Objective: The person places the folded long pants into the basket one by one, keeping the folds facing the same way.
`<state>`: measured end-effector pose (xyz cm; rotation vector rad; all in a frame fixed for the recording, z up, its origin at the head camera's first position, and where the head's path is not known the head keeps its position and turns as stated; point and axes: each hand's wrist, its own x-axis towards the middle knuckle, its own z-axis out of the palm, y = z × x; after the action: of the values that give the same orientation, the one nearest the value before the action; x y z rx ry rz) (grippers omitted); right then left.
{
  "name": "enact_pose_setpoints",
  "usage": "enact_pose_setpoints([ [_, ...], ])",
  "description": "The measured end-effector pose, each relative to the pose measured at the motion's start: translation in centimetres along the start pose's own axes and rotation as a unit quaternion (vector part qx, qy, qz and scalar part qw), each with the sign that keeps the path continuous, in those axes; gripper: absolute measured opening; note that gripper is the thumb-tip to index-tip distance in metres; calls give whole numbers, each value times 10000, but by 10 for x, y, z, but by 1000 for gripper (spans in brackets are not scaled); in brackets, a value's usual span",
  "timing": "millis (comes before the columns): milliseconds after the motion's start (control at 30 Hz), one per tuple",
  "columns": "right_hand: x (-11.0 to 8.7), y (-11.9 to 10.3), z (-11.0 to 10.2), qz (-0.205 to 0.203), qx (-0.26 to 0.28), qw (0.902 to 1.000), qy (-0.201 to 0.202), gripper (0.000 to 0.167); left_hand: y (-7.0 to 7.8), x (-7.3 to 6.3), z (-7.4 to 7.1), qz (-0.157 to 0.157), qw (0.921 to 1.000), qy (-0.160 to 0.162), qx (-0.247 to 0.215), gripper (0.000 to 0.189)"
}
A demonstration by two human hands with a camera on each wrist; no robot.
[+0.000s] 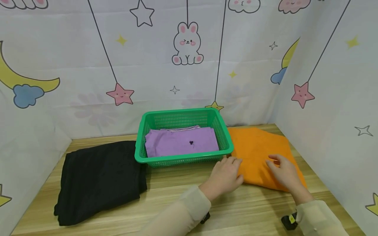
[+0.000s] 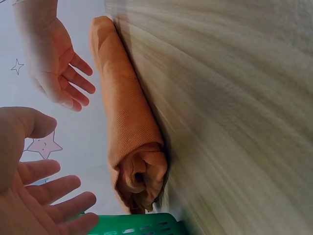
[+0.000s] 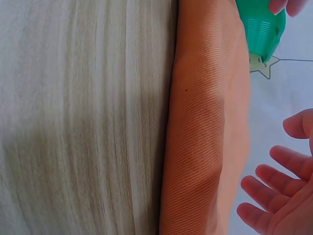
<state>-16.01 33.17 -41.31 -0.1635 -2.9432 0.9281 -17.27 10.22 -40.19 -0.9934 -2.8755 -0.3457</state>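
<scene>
A folded orange cloth lies at the right of the table, its rolled near edge filling the middle of the left wrist view. My left hand is over its left end, close to the basket's front right corner, with fingers spread and holding nothing. Above the cloth's right part is my right hand, fingers loosely bent and apart, nothing in them. The green basket stands at the back middle and holds a folded purple garment with a small dark mark on it.
Folded black cloth lies on the left of the wooden table. White printed curtains close off the back and both sides. The basket's right side borders the orange cloth.
</scene>
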Motion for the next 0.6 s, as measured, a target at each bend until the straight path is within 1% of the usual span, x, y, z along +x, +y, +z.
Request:
enact_pose_setpoints([
  [233,1,4,-1,63,58,10000,-12,54,2,2,5,-83,9999,-49,-31,51],
  [333,1,7,-1,93,102,9999,-18,55,3,3,6,-141,9998,-116,-114,52],
  [433,2,11,-2,106,79,9999,-20,57,4,4,8,-184,9995,-186,-176,53],
  [600,4,15,-5,182,-30,9998,14,59,4,6,10,-227,9992,-195,-257,54],
])
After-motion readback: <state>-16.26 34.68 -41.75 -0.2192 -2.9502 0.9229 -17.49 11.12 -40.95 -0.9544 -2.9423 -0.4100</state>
